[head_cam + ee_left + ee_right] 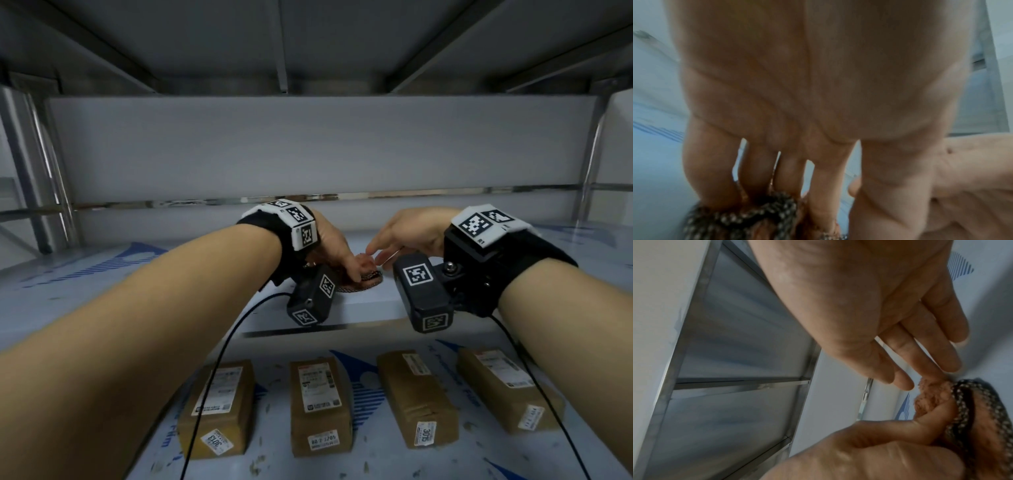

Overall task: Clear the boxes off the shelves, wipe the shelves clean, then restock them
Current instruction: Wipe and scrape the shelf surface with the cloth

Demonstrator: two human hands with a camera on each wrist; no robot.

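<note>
Boxes: four brown cardboard ones are lying in a row on the lower shelf (376, 459), first (216, 407), second (320, 406), third (416, 397), fourth (507, 389), each apart from the next, labels up. Head view: I'm reaching both arms onto the upper shelf (137, 274), which is carrying no boxes. My left hand (334, 253) is pressing down on a cloth (363, 282), orange with a dark speckled edge, lying near the shelf's front lip. My right hand (404, 236) is coming in beside it, fingers loosely extended, fingertips (371, 248) right at the cloth's top. Black tracker units are strapped on both wrists, cables trailing down.

Left wrist view: blurry. My left hand (818, 97) is filling the frame, fingers (756, 175) pointing down and digging into the speckled cloth (748, 216), so it's holding the cloth bunched. My right hand (972, 186) is showing at the right edge, close by.

Right wrist view: my right hand (869, 305) is relaxed, fingers (931, 356) fairly straight and slightly spread, one fingertip touching the orange fuzzy part of the cloth (931, 395). My left hand (890, 447) is curling its thumb around the cloth's speckled rim. Steel shelf frame (694, 337) is running behind.
</note>
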